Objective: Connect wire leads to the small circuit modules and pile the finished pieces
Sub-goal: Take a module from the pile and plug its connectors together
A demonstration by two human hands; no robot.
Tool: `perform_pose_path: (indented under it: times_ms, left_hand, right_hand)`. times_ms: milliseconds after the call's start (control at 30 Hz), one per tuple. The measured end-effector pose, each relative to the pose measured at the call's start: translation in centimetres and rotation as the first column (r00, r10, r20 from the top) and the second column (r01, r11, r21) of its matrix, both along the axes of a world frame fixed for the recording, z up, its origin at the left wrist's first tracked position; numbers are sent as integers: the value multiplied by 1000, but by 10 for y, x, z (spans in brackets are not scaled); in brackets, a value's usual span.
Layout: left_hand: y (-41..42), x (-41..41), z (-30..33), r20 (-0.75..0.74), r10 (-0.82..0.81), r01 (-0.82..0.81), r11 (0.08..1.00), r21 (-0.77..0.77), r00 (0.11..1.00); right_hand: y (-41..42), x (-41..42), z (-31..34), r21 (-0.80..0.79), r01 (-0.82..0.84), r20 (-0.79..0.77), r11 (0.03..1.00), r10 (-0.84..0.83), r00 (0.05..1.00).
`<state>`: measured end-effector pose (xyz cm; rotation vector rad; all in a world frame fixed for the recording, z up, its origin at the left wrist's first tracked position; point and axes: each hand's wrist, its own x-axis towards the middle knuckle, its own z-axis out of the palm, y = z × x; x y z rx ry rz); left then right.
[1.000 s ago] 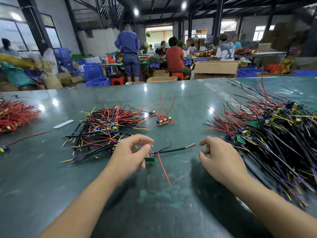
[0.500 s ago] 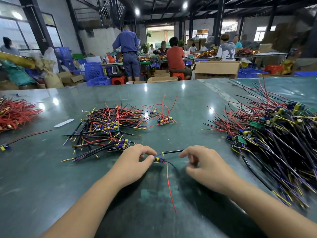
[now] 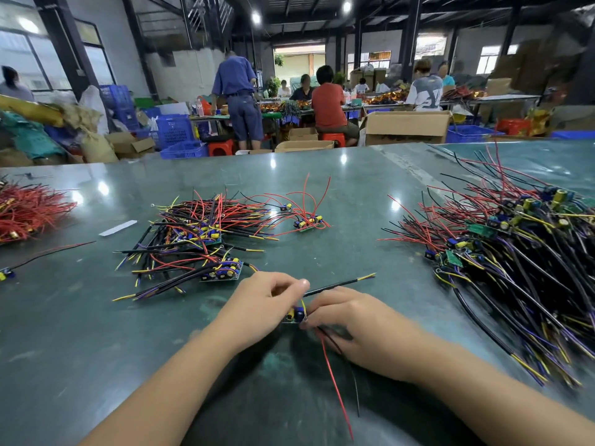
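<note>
You're in a factory assembly hall: workers (image 3: 328,104) at long benches (image 3: 502,98), stacked cartons (image 3: 406,126), blue crates (image 3: 175,131), steel-beam roof.

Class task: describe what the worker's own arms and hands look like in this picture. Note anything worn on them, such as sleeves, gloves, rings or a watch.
Both forearms are bare up to the picture's edge: no sleeves show. The left hand and right hand wear no gloves, and no ring, watch or bracelet is visible.
</note>
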<state>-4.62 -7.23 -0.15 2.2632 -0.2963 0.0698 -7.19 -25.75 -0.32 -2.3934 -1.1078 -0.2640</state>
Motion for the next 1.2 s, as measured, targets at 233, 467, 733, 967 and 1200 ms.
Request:
perform_pose_path:
  times_ms: [233,467,733,967,1200]
  left_hand:
    - [2,-1,5,-24,51,-53,995,-79,998]
    - [0,-7,17,-176,28,-138,748,-649,984]
    - [-14,-16,19,-27,-118,40,527,-849,993]
    - [-16,-20,16,4,-181,107,564,-819,984]
    - [-17,-21,16,-1,-182,128,696,-707,983]
  right_hand:
    - [0,2,3,-72,-20,39,997,23,999]
    - [-5,5,7,508,276,-264,816,-157,952]
    - [-9,9,16,775,561,-632,290,334,700]
    - [-6,2,14,746,500,-656,439,357,665]
    - [-3,3,12,728,523,-631,442,136,763]
